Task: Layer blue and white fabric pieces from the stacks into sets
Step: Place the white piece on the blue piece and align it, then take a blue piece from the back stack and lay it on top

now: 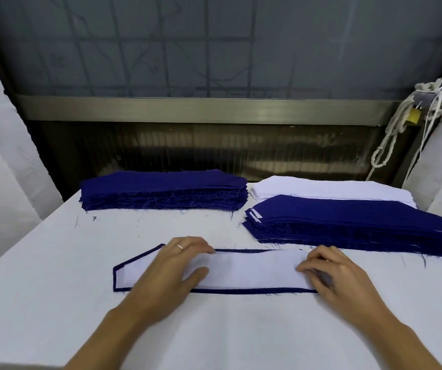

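Note:
A long white fabric piece (249, 271) lies on top of a blue piece (241, 291) near the front of the table; only a thin blue border shows round it. My left hand (172, 265) rests flat on the white piece's left part, a ring on one finger. At the piece's right end, the curled fingers of my right hand (332, 273) press on the cloth. A stack of blue pieces (164, 190) stands at the back left. A white stack (321, 189) sits at the back right. In front of it lies a stack of layered blue and white sets (348, 225).
The table (54, 303) is covered in white cloth with loose blue threads. A dark window frame runs behind it. White cords and a yellow padlock (413, 116) hang at the right. White fabric panels flank both sides.

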The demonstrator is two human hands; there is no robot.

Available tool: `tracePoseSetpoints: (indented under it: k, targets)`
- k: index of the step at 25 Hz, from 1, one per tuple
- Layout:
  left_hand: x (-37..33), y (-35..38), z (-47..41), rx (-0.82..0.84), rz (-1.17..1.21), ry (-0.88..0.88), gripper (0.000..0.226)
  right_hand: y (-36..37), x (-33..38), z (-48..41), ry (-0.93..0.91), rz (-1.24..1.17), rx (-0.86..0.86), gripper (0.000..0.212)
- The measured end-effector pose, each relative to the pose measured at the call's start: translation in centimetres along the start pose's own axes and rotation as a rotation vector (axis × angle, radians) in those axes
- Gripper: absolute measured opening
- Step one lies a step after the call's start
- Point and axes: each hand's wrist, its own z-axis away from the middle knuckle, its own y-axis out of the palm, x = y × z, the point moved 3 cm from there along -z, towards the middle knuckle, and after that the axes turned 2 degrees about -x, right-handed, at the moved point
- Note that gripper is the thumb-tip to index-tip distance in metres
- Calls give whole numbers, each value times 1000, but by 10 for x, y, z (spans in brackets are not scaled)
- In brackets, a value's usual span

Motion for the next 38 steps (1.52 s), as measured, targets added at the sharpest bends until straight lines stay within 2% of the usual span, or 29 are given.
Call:
tracePoseSetpoints:
  k: [4,8,12,14,17,19,23,25,28,32,34,38]
  targets:
    - [1,16,-2,27,78,-55,14,1,0,1,62,2,-2,29]
    - [21,5,3,0,88,-135,15,-1,-5,-4,111,33,5,28]
    - [38,-13,-15,11,20,-199,13,0,3,-18,132,84,12,27]
    - [47,-27,-39,-43,-62,-225,9,-1,13,-36,97,83,-20,22]
    - [62,-47,-84,-177,-131,-210,20,3,33,-79,28,70,-50,18]
    - [77,-57,-112,-200,-182,-233,32,14,46,-113,-10,63,-49,19]
    - [108,-54,-151,30,-301,-307,50,44,61,-174,-51,56,-17,21]
    - [119,-53,-163,127,-355,-323,45,58,65,-198,-77,63,-18,21]
    - [123,-57,-177,143,-442,-255,28,75,68,-224,-74,71,-41,19]
    - [127,-62,-184,90,-330,-264,18,92,71,-247,-81,115,-19,27]
    - [129,-63,-186,30,-244,-286,6,98,75,-253,-99,130,0,30]
    - [130,-69,-190,22,-141,-307,22,106,83,-258,-163,289,20,32]
